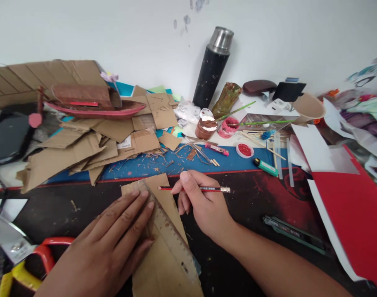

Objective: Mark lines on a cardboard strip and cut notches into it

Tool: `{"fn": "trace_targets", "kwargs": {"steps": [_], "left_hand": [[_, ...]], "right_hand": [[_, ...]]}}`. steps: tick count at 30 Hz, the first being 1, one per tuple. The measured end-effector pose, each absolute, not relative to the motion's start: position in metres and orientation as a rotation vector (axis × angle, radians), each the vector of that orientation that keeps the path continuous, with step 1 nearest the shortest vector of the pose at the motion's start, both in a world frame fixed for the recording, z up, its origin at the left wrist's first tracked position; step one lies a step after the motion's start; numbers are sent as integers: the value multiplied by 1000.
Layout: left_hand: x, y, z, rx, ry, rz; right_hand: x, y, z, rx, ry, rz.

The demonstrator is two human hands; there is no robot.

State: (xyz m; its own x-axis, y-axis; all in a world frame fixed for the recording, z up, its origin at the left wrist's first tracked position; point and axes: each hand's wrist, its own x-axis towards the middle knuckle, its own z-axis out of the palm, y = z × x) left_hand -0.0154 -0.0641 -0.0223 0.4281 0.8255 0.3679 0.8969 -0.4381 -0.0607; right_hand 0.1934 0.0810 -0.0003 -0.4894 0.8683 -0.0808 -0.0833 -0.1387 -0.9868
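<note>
Along the back of the desk (83, 206) stand several containers. A small white cap (244, 150) holds red paint. Beside it a pink-smeared pot (227, 127) carries green sticks (238, 110) that rest across its rim. A brown jar (206, 128) seems to have white paint on top, though the view is too small to be sure. A tall black flask (213, 68) with a steel cap stands against the wall, and a tan paper cup (309, 108) lies near the right; what is inside it cannot be seen.

In the foreground lies a piece of brown cardboard (163, 264), plain and flat, with a pointed upper end near the blue mat (182, 165) strip. A ruler (169, 235) runs along it at a slant. The left hand (114, 243) lies flat, fingers together and stretched out, pressing on the cardboard and the ruler's upper end. The right hand (203, 206) has its fingers clamped on a red pencil (203, 189), which lies nearly level with its tip touching the cardboard just beside the ruler's edge.

To the left sits a heap of cardboard scraps (83, 148) with a red model boat (95, 108) on top. A green lighter (265, 167) and a cutter knife (293, 233) lie to the right, near a red sheet (352, 214).
</note>
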Motion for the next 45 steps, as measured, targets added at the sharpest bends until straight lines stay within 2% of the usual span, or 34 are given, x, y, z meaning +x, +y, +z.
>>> {"fn": "trace_targets", "kwargs": {"steps": [45], "left_hand": [[-16,-65,-21,-2449,-1542,-476]], "right_hand": [[195,80,-2,-910,-1507,1707]]}}
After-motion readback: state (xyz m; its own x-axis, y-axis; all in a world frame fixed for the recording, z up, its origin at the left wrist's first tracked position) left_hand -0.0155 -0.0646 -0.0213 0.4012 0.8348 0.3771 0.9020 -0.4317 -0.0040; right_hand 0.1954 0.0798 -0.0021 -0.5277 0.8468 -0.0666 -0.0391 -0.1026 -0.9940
